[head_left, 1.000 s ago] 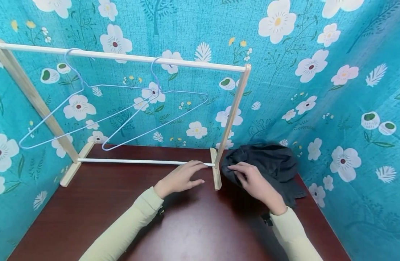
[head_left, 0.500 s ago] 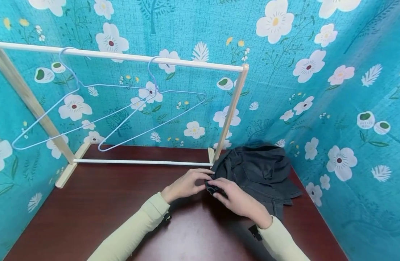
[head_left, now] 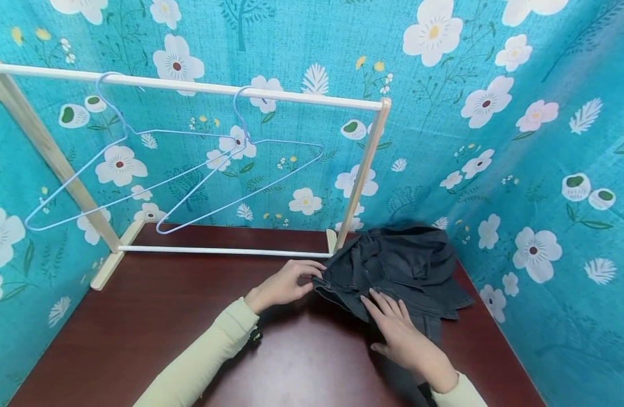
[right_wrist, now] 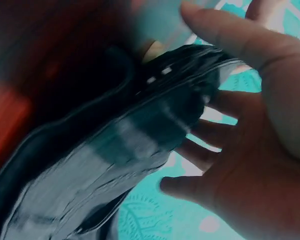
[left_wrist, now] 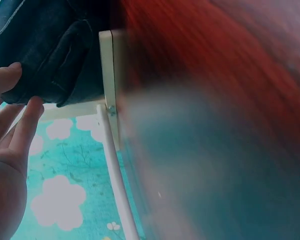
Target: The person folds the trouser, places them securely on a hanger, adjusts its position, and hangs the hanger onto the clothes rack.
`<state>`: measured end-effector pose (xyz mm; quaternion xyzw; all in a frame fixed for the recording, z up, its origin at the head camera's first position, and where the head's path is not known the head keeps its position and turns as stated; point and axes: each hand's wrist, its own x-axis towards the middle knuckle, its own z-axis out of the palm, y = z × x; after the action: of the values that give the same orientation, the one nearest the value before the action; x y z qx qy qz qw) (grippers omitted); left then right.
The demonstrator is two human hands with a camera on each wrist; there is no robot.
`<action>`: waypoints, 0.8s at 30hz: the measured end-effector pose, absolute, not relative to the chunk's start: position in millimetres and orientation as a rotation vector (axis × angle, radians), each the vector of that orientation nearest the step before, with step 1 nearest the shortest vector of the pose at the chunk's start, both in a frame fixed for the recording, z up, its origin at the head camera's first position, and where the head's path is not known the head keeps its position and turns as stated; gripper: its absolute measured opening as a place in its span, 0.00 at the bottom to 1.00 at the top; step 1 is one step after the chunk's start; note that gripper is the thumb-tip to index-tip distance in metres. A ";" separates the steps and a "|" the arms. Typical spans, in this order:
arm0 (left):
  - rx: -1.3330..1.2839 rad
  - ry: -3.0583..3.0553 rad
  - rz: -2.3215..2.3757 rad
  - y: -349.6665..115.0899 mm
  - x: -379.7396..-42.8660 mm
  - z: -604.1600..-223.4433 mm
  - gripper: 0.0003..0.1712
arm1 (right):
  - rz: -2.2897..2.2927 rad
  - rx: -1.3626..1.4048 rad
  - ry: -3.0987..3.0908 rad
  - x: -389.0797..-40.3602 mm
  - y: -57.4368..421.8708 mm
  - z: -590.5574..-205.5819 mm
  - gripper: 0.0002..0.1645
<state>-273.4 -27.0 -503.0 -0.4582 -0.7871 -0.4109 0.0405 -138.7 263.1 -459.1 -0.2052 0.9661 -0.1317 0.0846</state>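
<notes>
A pair of black jeans (head_left: 398, 263) lies bunched on the table, right of the wooden rack, its waist end lifted at the left. My left hand (head_left: 283, 285) pinches the corner of that waist edge between thumb and fingers; in the left wrist view the dark denim (left_wrist: 45, 50) sits between them. My right hand (head_left: 405, 342) has its fingers spread and fairly straight, fingertips touching the front of the waistband. In the right wrist view, the waistband (right_wrist: 115, 145) stands partly gaping, with the fingertips of the right hand (right_wrist: 250, 155) hidden behind the cloth.
A wooden rack (head_left: 362, 175) stands at the back left, its right foot partly covered by the jeans. Two blue wire hangers (head_left: 240, 209) hang from its top rail. Flowered teal cloth (head_left: 495, 226) walls the dark red table (head_left: 189, 328) behind and at the right.
My left hand has moved to the jeans and taken hold of the waist corner. My right hand drew the waist leftward, let go of the corner and slid right along the edge.
</notes>
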 end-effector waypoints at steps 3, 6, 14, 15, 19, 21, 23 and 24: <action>-1.369 -2.412 -1.304 -32.2 -275.3 -503.6 0.13 | -0.351 -0.578 2.956 -138.1 272.8 -462.2 0.61; -1.338 -2.414 -1.312 -37.9 -278.0 -505.9 0.13 | -0.312 -0.544 3.023 -140.5 280.4 -462.9 0.62; -1.295 -2.473 -1.282 -50.1 -276.8 -509.4 0.15 | -0.387 -0.418 2.931 -149.9 292.7 -480.6 0.70; -1.297 -2.483 -1.272 -50.1 -276.0 -509.0 0.15 | -0.405 -0.391 2.887 -150.1 293.0 -482.9 0.72; -1.309 -2.528 -1.202 -48.7 -270.9 -504.9 0.14 | -0.411 -0.329 2.793 -153.6 292.0 -488.7 0.66; -1.312 -2.552 -1.166 -47.9 -268.1 -502.0 0.14 | -0.394 -0.323 2.799 -156.7 291.3 -488.8 0.57; -1.313 -2.565 -1.147 -47.1 -264.9 -499.2 0.14 | -0.373 -0.346 2.830 -160.1 291.7 -488.0 0.48; -1.312 -2.570 -1.144 -46.7 -263.7 -498.3 0.14 | -0.365 -0.359 2.845 -161.2 292.5 -487.6 0.44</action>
<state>-263.7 -46.7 -498.3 -0.4227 -0.8277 -0.3685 0.0189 -161.2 292.5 -487.6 -0.1234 0.9765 -0.1252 0.1249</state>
